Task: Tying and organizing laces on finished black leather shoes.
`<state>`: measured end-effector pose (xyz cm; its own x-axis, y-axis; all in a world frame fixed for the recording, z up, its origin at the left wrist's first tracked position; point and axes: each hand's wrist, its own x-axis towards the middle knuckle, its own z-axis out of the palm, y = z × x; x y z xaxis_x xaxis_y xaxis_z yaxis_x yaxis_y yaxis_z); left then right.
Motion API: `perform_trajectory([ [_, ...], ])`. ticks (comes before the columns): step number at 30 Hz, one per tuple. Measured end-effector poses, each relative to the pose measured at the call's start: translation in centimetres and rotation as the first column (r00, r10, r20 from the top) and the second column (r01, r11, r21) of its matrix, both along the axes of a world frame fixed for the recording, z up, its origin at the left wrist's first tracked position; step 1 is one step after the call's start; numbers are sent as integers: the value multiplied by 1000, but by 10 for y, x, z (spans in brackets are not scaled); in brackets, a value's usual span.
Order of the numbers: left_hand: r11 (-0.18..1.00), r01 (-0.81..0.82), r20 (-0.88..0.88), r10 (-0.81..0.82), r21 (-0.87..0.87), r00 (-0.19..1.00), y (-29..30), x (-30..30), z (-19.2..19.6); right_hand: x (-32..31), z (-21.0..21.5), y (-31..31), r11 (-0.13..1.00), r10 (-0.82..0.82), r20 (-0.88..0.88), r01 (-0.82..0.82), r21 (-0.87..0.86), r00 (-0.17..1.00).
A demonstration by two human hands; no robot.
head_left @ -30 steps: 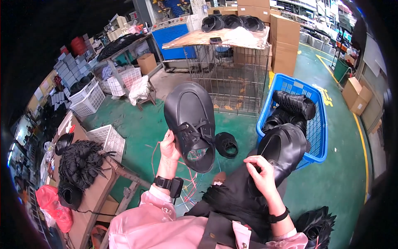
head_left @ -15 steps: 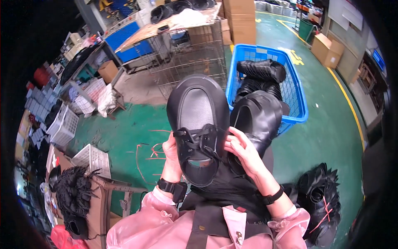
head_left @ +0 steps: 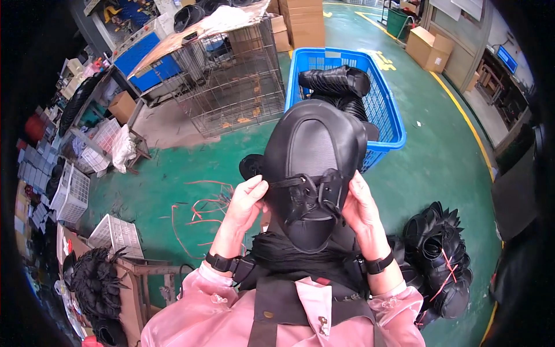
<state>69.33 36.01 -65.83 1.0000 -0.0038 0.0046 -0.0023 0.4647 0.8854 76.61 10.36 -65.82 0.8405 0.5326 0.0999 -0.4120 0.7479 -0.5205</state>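
Note:
A black lace-up shoe upper (head_left: 313, 141), with a rounded toe and a grey ribbed tongue area, is held upright before my lap, toe pointing away. My left hand (head_left: 245, 202) is closed at its left side, finger and thumb pinching a black shoelace (head_left: 287, 184) that runs to the eyelets. On the opposite side my right hand (head_left: 361, 205) grips the upper's edge; some of its fingers are hidden behind it. Just beyond my left hand a small black shoe part (head_left: 250, 166) shows; the rest of it is covered.
Ahead stands a blue plastic basket (head_left: 386, 110) of stacked black uppers. More uppers (head_left: 439, 254) lie tied in a bundle on the floor at right. Left are a stool with a dark bundle (head_left: 98, 279) and a white crate (head_left: 117, 236). A wire cage (head_left: 231, 95) stands farther off.
My left hand has gone from holding an upper's side to pinching a lace. The second upper at right no longer shows separately, and a black shoe part has appeared at left. The view has shifted.

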Motion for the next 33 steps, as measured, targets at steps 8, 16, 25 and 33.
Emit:
perform_trajectory([
  [8, 262, -530, 510, 146, 806, 848, -41, 9, 18, 4, -34, -38, 995, -94, -39, 94, 13, 995],
  [16, 603, -172, 306, -127, 779, 944, -77, 21, 48, -1, -27, -32, 997, -23, 34, 25, -68, 999],
  [25, 467, 275, -103, -360, 840, 927, -51, 28, 51, -2, -40, -23, 982, -98, 45, 104, -156, 994],
  [33, 858, 310, -78, -306, 409, 949, -42, 26, 43, 0, -34, -25, 937, 16, 92, 17, -348, 996],
])
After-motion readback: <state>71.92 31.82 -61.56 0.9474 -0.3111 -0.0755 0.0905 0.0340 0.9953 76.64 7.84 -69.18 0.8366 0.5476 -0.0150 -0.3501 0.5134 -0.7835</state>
